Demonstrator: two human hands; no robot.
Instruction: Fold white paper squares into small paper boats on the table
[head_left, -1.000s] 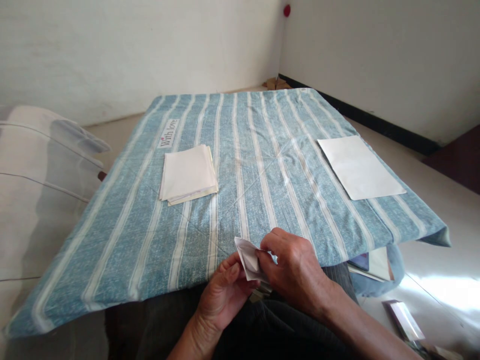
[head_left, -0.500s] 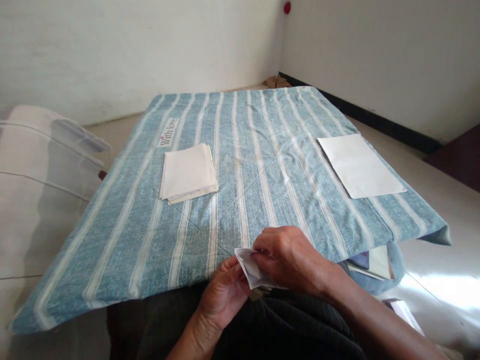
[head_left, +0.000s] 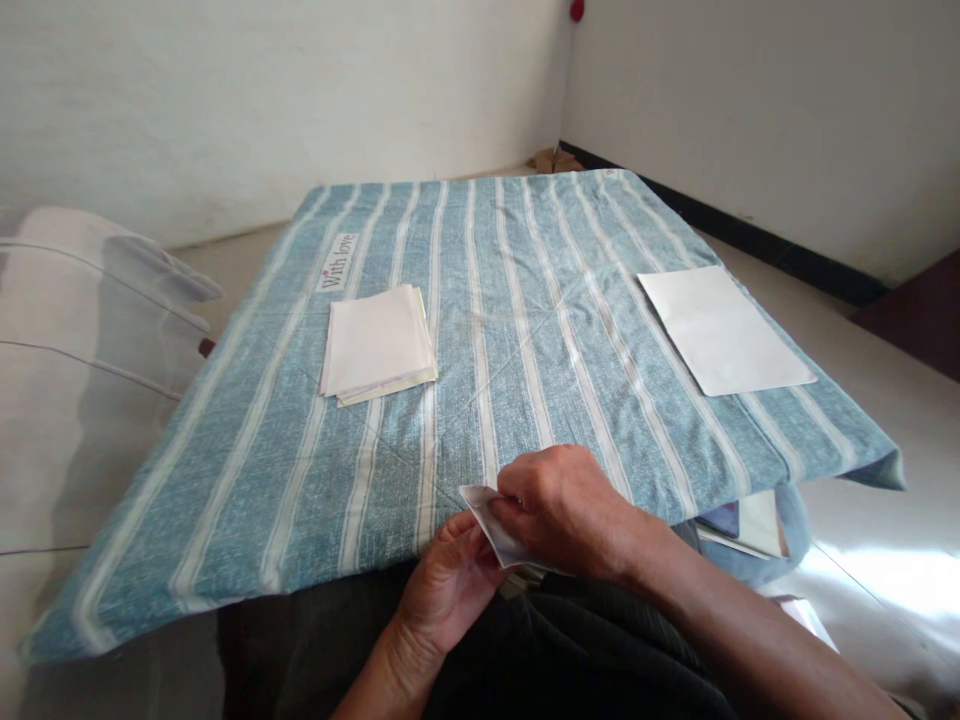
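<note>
Just over the near edge of the cloth-covered table, a small white piece of paper [head_left: 501, 535] is between my two hands. My left hand [head_left: 450, 585] pinches its left side, with thumb and fingers closed on it. Curled over its upper right side, my right hand [head_left: 562, 505] grips the paper, its fingertips partly hidden behind the sheet and knuckles. Part of the paper is covered by my right hand, so I cannot make out its whole shape.
A stack of white and cream sheets [head_left: 379, 340] lies left of the middle on the striped blue tablecloth [head_left: 510, 330]. One larger white sheet [head_left: 724, 330] rests at the right. Below the table's right edge is a blue container [head_left: 796, 535] with papers inside.
My right hand has shifted slightly up and to the left, and the paper's upper corner has moved left with it. My left hand stays nearly in place.
</note>
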